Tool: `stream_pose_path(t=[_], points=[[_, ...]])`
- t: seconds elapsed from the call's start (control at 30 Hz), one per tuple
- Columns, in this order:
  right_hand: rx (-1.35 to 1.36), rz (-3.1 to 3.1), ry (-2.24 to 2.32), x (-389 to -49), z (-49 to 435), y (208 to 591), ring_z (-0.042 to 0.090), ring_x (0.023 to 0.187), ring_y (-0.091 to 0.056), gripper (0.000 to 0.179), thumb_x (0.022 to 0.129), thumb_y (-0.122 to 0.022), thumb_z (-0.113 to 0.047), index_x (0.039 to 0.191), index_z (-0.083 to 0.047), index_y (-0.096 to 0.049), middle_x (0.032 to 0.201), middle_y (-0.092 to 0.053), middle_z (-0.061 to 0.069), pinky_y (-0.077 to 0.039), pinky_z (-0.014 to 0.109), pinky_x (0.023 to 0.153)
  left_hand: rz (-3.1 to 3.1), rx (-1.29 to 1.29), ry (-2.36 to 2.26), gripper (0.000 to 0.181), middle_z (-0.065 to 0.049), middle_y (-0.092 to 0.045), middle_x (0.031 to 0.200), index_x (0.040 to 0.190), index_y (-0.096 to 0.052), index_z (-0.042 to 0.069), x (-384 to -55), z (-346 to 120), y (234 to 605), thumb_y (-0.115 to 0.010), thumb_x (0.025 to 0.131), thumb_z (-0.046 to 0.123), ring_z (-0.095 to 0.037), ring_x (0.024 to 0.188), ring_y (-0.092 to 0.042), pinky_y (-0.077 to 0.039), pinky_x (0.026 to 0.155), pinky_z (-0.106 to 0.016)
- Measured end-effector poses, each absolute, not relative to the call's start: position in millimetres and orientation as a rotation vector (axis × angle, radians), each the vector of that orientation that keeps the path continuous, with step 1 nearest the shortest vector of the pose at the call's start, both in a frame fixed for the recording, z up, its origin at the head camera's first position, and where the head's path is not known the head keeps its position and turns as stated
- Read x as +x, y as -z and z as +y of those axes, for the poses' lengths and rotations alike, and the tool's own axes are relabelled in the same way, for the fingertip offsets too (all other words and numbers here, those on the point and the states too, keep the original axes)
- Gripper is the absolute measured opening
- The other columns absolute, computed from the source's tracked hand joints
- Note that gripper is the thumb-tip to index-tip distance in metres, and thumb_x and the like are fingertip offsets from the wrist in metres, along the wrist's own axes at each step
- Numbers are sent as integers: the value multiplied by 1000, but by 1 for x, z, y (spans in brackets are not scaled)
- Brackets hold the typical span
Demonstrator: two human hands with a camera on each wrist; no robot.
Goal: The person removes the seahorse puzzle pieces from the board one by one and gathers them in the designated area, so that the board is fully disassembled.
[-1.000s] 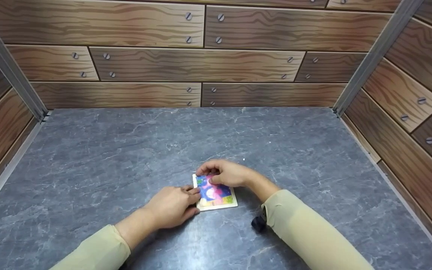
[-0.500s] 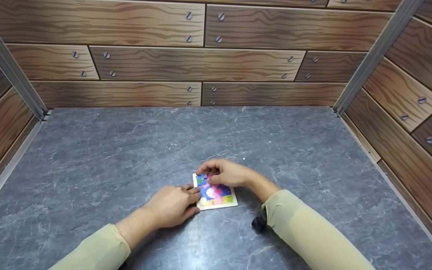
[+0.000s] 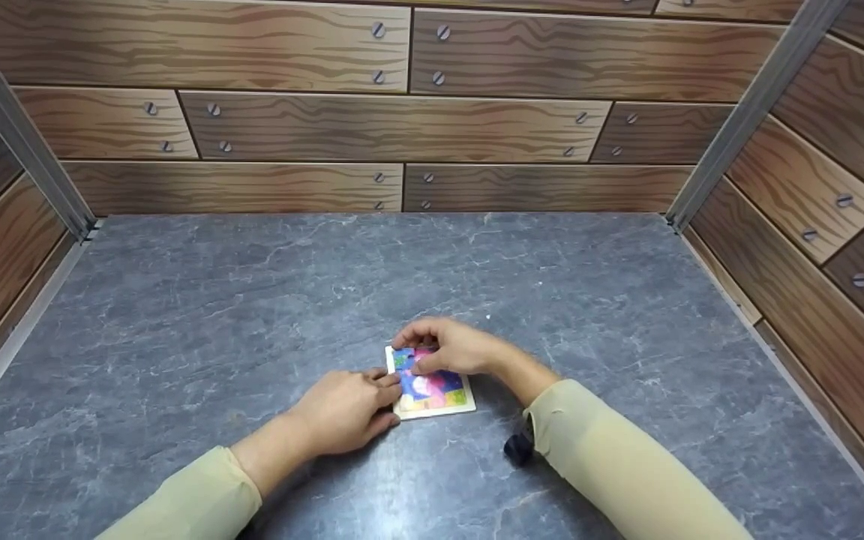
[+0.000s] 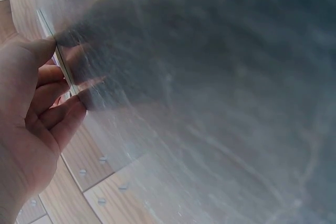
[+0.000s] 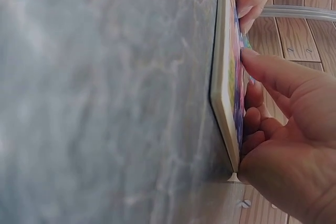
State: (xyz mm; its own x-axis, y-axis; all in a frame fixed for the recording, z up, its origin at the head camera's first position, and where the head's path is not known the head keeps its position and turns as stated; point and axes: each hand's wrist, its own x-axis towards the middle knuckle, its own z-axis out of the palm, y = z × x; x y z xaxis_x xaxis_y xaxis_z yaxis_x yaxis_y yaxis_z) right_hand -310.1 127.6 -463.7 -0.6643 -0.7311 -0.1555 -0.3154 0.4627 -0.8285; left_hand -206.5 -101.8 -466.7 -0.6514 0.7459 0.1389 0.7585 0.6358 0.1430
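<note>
A small jigsaw puzzle point(image 3: 443, 403) with a pale frame and a pink, blue and yellow picture lies flat on the table in the head view. My left hand point(image 3: 346, 412) holds its left side, thumb at the near corner and fingertips over the frame. From the far right my right hand point(image 3: 458, 346) reaches over it, fingers curled at the far edge and thumb on the picture. Seen edge-on in the right wrist view, a blue-green sliver of a puzzle piece point(image 5: 245, 41) stands out by my right thumb. The right hand covers the picture's upper right.
The grey marbled table point(image 3: 289, 285) extends all around the puzzle. Wood-patterned walls point(image 3: 394, 127) with metal corner posts point(image 3: 747, 97) enclose it at the back and sides. A small black object point(image 3: 518, 448) sits at the right sleeve's cuff.
My right thumb has slid slightly left and towards me over the picture. The left hand and the puzzle frame have stayed in place.
</note>
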Motion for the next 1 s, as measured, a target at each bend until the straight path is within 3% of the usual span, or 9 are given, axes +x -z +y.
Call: stream_pose_path(t=[0.3, 0.53, 0.7, 1.0], points=[[-868, 2241, 1111, -309, 128, 465, 15, 111, -60, 34, 95, -78, -4, 129, -9, -73, 121, -70, 2, -48, 37, 103, -2779, -1285, 299, 25, -13, -71, 136, 114, -72, 7, -207, -102, 467, -70, 102, 28, -33, 121, -70, -62, 88, -51], [-854, 2223, 1160, -311, 129, 465, 16, 100, -58, 41, 88, -82, -1, 127, -10, -74, 112, -70, 3, -48, 34, 93, -2811, -1272, 289, 28, -13, -70, 138, 118, -73, 8, -207, -103, 468, -67, 105, 32, -33, 123, -69, -61, 90, -51], [-849, 2210, 1174, -312, 128, 465, 16, 103, -59, 43, 86, -81, 3, 127, -8, -74, 115, -70, 3, -49, 33, 96, -2822, -1265, 287, 29, -13, -70, 139, 120, -73, 8, -207, -103, 467, -67, 105, 32, -33, 125, -68, -61, 92, -52], [-847, 2242, 1185, -310, 127, 467, 13, 98, -59, 40, 87, -81, 4, 125, -7, -75, 108, -70, 0, -49, 30, 89, -2784, -1273, 298, 25, -13, -72, 135, 113, -72, 8, -207, -103, 468, -68, 104, 31, -32, 122, -70, -62, 86, -51]])
